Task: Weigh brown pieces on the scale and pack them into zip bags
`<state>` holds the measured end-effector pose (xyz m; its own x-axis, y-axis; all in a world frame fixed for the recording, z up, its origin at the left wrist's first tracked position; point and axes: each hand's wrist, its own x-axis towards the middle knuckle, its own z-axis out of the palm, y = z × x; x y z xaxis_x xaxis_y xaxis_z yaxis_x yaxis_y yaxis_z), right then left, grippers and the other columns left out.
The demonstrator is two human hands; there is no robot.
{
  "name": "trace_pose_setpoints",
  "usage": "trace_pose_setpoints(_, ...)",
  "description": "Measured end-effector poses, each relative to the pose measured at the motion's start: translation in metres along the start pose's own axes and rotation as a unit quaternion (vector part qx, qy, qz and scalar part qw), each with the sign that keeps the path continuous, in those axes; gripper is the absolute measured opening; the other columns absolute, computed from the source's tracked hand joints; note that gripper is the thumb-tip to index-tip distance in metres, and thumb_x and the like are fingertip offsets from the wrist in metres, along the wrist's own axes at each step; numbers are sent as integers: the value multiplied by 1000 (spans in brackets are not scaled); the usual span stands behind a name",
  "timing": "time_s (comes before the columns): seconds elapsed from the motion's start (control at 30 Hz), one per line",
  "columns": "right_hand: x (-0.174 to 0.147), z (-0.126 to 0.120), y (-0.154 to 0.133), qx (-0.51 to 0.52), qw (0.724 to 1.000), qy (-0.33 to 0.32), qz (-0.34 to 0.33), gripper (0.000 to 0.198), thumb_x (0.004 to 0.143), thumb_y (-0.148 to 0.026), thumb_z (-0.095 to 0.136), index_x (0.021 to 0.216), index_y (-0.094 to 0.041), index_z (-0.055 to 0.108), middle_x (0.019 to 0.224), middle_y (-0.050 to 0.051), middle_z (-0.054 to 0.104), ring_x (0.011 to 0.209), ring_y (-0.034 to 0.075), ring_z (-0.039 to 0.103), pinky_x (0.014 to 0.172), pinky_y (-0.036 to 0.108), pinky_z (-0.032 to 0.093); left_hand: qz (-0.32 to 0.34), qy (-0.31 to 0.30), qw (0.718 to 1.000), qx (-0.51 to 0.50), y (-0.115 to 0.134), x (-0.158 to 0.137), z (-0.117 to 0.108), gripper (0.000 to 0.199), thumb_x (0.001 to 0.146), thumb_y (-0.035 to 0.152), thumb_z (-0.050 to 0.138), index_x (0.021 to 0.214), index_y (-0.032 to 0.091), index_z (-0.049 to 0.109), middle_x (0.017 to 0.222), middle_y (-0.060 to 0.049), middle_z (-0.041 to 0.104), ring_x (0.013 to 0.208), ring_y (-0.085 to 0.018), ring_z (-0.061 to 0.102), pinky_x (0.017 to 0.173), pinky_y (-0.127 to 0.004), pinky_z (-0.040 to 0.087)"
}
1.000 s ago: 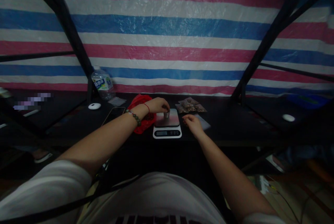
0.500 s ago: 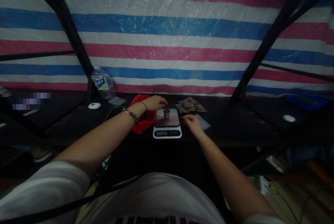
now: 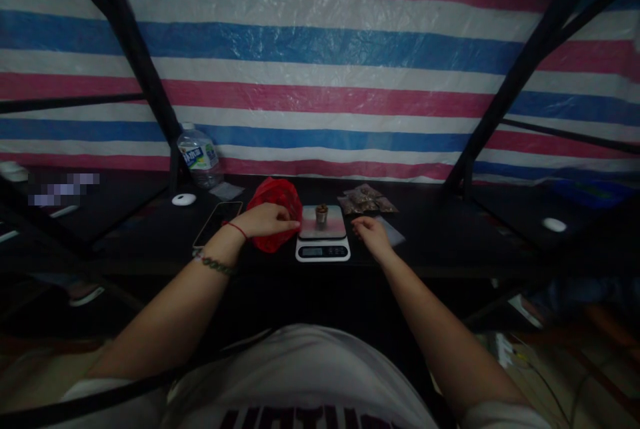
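A small white digital scale (image 3: pixel 323 250) sits on the dark table, with a little metal cup (image 3: pixel 321 216) of brown bits standing on its steel plate. My left hand (image 3: pixel 267 220) rests over a red plastic bag (image 3: pixel 275 197) just left of the scale, fingers curled loosely toward the scale's edge. It is too dim to tell whether they pinch anything. My right hand (image 3: pixel 370 236) lies on the table just right of the scale, fingers loosely bent, holding nothing. It is next to a flat clear packet (image 3: pixel 393 233).
Several small filled packets (image 3: pixel 367 199) lie behind the right hand. A phone (image 3: pixel 218 222), a white puck-like object (image 3: pixel 184 199) and a water bottle (image 3: pixel 198 156) stand to the left. Black frame struts (image 3: pixel 145 75) rise on both sides before a striped tarp.
My left hand let go of the cup on the scale and drew back left onto the red bag. The right hand barely moved. The view shifted slightly.
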<state>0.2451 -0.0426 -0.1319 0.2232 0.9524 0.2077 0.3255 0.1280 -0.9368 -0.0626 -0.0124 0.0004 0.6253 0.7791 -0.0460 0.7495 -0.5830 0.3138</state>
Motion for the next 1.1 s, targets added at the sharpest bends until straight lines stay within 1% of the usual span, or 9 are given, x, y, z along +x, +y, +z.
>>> trace_pose_setpoints(0.13,-1,0,0,22,1000,-6,18,30,70,-37,53,87,-16,66,70,2,63,60,14,56,53,23,41,14,12,1000,6,-4,-13,11,48,80,61,45,83,20,70,82,-4,70,69,-17,61,60,-24,41)
trace_pose_setpoints(0.3,-3,-1,-5,31,999,-6,26,30,70,-37,54,87,-16,65,69,2,63,61,13,57,53,23,41,45,75,995,51,-16,-17,25,37,85,45,43,76,19,68,84,-6,68,74,-18,60,67,-27,41)
trace_pose_setpoints(0.47,-4,-1,-9,25,999,-15,19,29,70,-36,54,86,-15,66,69,2,63,61,13,56,53,22,41,58,105,991,63,-25,-21,32,30,84,35,43,72,18,65,83,-7,66,74,-17,59,69,-27,42)
trace_pose_setpoints(0.73,-5,0,-9,23,999,-16,15,29,69,-36,54,86,-16,66,70,2,63,61,13,55,54,22,40,64,109,991,45,-27,-22,35,31,84,37,44,73,17,66,82,-7,66,75,-18,59,70,-28,42)
trace_pose_setpoints(0.87,-5,1,-10,9,1000,-7,15,31,71,-36,51,88,-15,65,71,3,63,61,14,56,55,24,41,64,155,986,23,-21,-25,28,37,87,45,42,80,18,66,84,-7,67,77,-19,60,71,-28,43)
trace_pose_setpoints(0.93,-6,-4,-16,-54,998,22,-7,31,75,-34,47,91,-15,66,76,5,65,67,16,58,60,27,45,69,184,980,13,-15,-28,22,38,88,47,42,86,18,67,88,-6,68,81,-19,60,73,-29,44)
trace_pose_setpoints(1.0,-9,-13,-26,-178,982,53,-47,31,78,-29,45,96,-15,67,89,8,67,81,19,60,74,31,46,72,206,976,7,-10,-31,19,38,87,48,44,89,19,66,90,-6,68,85,-20,61,76,-29,44)
trace_pose_setpoints(1.07,-13,-23,-36,-327,940,68,-64,33,81,-28,47,106,-17,66,108,11,65,101,23,56,89,34,43,70,225,972,4,-6,-32,17,38,87,49,45,90,18,66,91,-6,68,85,-20,61,77,-30,44)
trace_pose_setpoints(1.1,-15,-28,-40,-392,916,70,-55,36,81,-30,49,111,-17,64,117,13,62,110,26,52,93,37,40,69,232,970,2,-5,-32,17,38,87,49,45,91,18,66,91,-6,68,84,-20,61,77,-30,44)
